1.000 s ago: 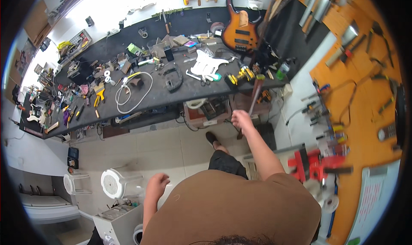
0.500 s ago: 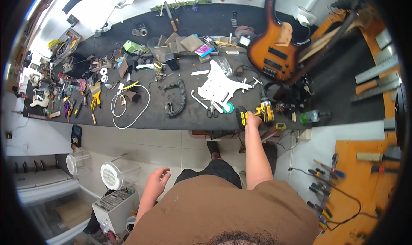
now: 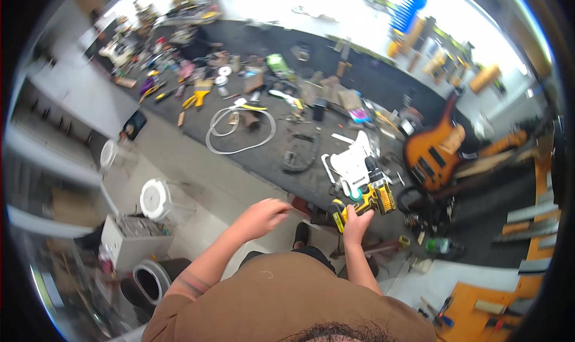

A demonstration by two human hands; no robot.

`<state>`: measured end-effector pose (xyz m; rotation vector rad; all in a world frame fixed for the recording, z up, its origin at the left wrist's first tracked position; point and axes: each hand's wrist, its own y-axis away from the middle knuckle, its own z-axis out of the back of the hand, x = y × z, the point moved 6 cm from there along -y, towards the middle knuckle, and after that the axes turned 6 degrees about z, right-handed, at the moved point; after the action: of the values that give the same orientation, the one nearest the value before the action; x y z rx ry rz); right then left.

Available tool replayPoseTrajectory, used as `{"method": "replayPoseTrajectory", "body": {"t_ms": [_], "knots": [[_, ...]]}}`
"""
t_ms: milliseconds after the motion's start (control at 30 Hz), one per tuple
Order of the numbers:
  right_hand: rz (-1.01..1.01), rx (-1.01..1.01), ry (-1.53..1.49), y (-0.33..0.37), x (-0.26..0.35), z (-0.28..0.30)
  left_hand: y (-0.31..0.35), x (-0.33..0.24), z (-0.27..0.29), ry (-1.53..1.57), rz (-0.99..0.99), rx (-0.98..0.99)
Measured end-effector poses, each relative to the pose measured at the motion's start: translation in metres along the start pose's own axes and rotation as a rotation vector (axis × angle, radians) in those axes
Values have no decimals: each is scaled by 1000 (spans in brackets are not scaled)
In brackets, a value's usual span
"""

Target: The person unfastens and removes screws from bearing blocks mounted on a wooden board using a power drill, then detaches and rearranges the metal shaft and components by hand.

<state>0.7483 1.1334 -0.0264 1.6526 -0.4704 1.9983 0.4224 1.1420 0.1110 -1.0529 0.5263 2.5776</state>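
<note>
Yellow drill (image 3: 380, 196) points forward, barrel axis slanting slightly left.

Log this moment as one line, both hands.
right hand: holds yellow-black drill | left hand: nothing visible held | beyond drill: white pickguard

Black workbench (image 3: 263, 163), white wall (image 3: 263, 2), pale floor (image 3: 206, 171), white stool (image 3: 154, 199)
</note>
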Motion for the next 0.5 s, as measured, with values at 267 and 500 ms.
{"method": "replayPoseTrajectory", "body": {"t_ms": [267, 500], "knots": [[1112, 913, -24, 224, 214, -117, 144, -27, 69, 742, -93, -679], [1207, 1498, -9, 388, 173, -167, 439, 117, 16, 909, 318, -1214]]}}
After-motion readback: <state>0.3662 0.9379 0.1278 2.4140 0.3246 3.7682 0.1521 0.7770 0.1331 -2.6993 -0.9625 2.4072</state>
